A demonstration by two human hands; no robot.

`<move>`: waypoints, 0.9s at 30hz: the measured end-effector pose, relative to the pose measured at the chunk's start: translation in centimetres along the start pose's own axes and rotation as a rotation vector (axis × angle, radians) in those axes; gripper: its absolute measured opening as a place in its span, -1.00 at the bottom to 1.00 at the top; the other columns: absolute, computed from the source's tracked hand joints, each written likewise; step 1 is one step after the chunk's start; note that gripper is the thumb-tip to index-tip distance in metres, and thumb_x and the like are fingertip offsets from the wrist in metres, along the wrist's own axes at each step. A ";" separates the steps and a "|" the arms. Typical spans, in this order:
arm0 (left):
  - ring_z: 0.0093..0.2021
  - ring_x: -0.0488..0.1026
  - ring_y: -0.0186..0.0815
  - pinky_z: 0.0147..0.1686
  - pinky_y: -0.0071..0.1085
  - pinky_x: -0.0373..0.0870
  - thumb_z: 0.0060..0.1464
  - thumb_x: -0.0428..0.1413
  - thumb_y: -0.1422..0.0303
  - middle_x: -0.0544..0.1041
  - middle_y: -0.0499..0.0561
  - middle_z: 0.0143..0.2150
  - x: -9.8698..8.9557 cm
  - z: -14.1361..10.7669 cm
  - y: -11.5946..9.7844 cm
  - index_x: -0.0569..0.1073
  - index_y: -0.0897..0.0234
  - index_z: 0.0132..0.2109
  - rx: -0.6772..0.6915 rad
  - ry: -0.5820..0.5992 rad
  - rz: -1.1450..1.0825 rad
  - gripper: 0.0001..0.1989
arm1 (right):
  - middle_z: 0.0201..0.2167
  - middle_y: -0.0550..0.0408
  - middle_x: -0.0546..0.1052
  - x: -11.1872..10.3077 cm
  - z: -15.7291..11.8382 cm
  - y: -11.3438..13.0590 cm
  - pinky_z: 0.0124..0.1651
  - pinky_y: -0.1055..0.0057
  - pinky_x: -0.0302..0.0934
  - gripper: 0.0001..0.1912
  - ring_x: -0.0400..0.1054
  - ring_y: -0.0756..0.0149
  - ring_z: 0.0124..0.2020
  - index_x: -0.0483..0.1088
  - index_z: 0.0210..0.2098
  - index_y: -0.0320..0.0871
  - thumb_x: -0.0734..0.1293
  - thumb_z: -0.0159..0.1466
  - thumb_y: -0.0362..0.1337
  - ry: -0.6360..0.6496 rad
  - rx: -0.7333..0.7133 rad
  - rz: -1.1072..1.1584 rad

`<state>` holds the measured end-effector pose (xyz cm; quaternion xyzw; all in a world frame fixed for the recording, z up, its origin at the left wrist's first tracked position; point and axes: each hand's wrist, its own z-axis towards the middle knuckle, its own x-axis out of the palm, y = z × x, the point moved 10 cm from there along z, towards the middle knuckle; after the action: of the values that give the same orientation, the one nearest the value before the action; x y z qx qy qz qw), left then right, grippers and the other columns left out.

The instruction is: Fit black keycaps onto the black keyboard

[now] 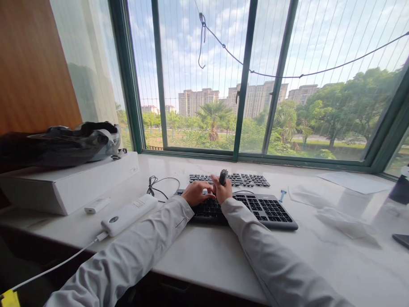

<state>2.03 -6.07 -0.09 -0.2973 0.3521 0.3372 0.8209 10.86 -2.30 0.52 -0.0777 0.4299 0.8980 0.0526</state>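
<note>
A black keyboard (276, 212) with its keycaps off lies on the white marble-look counter (201, 252). Behind it, loose black keycaps (253, 180) are laid out in rows. My right hand (223, 190) is wrapped round a dark, brush-like tool (223, 175), which stands upright over the middle of the keyboard. Beside it, my left hand (198, 192) rests over the left part of the keyboard, fingers bent toward the right hand; whether its fingertips hold anything is too small to tell.
A white power bank (128, 215) with a cable and a white box (69, 184) bearing a black bag (57, 144) are at left. Right of the keyboard lie a small blue tool (282, 195), clear plastic bags (348, 223) and paper (354, 182). Windows stand behind.
</note>
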 end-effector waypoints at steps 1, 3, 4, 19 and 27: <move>-0.32 0.44 -0.33 -0.30 -0.46 0.31 0.00 0.18 0.22 0.54 -0.03 -0.32 -0.4 0.0 -0.1 0.54 0.23 -0.28 0.002 -0.019 0.000 -0.81 | -0.78 0.20 0.18 -0.7 0.2 0.3 -0.53 0.47 0.06 -0.47 0.11 0.43 -0.67 0.14 -0.71 -0.13 0.10 0.21 0.10 -0.021 -0.003 -0.069; -0.30 0.45 -0.33 -0.25 -0.43 0.33 0.01 0.18 0.22 0.53 -0.03 -0.31 -1.3 0.0 -0.3 0.53 0.23 -0.23 -0.012 -0.072 0.003 -0.79 | -0.75 0.13 0.28 -1.7 0.3 0.9 -0.46 0.46 0.10 -0.44 0.21 0.38 -0.62 0.23 -0.70 -0.16 0.07 0.25 0.07 -0.029 -0.025 -0.277; -0.29 0.46 -0.32 -0.23 -0.42 0.34 0.02 0.17 0.23 0.53 -0.02 -0.31 -1.8 0.0 -0.3 0.52 0.24 -0.23 -0.025 -0.106 0.008 -0.79 | -0.71 0.09 0.36 -1.9 0.3 1.4 -0.42 0.45 0.12 -0.45 0.27 0.34 -0.57 0.31 -0.67 -0.17 0.07 0.26 0.04 -0.003 -0.053 -0.412; -0.25 0.49 -0.28 -0.23 -0.45 0.35 -0.04 0.16 0.31 0.57 -0.01 -0.27 -3.2 -0.6 1.6 0.49 0.23 -0.24 -0.238 -0.180 0.020 -0.82 | -0.33 0.00 0.56 0.3 -1.5 1.3 -0.21 0.26 0.17 -0.64 0.43 0.14 -0.26 0.43 -0.12 0.03 0.12 0.26 -0.04 0.407 -0.087 -1.124; -0.22 0.48 -0.29 -0.18 -0.43 0.36 -0.07 0.10 0.47 0.57 -0.03 -0.25 -2.7 -0.4 1.8 0.51 0.20 -0.16 -0.188 -0.157 0.013 -0.73 | -0.38 0.02 0.54 0.4 -1.4 0.9 -0.23 0.29 0.16 -0.67 0.44 0.13 -0.29 0.37 -0.06 0.06 0.18 0.20 -0.12 0.392 -0.089 -1.143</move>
<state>-0.90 -6.27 1.32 -0.3434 0.2554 0.3965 0.8122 10.49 -4.00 0.27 -0.4624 0.2837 0.7136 0.4434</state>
